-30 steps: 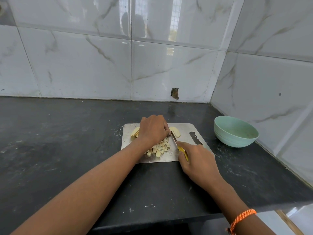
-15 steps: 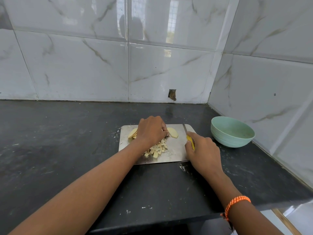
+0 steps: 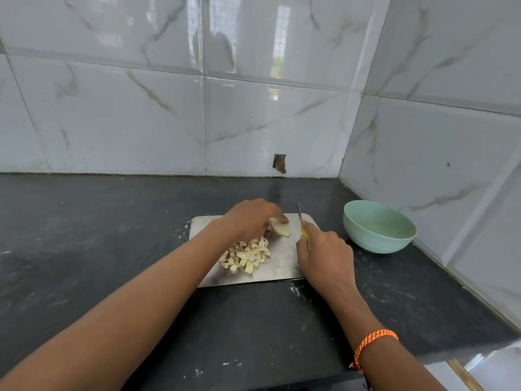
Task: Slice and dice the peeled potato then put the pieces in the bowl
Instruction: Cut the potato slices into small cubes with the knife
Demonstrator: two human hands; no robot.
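Observation:
A steel cutting board [image 3: 284, 261] lies on the dark counter. A pile of diced potato [image 3: 245, 256] sits on its near left part. My left hand [image 3: 251, 218] holds a stack of potato slices [image 3: 280, 229] at the board's far middle, lifted on edge. My right hand [image 3: 324, 256] grips a yellow-handled knife [image 3: 304, 230], blade pointing away, just right of the slices and apart from them. The light green bowl [image 3: 379, 225] stands on the counter to the right of the board; no pieces show inside it.
Tiled walls close the counter at the back and right, forming a corner behind the bowl. The black counter [image 3: 98, 235] stretches wide to the left. Its front edge runs below my forearms. An orange cord bracelet [image 3: 375, 341] circles my right wrist.
My right hand drew the knife away from the pile to the right, blade now pointing away. My left hand gathered the slices and tipped them up on edge.

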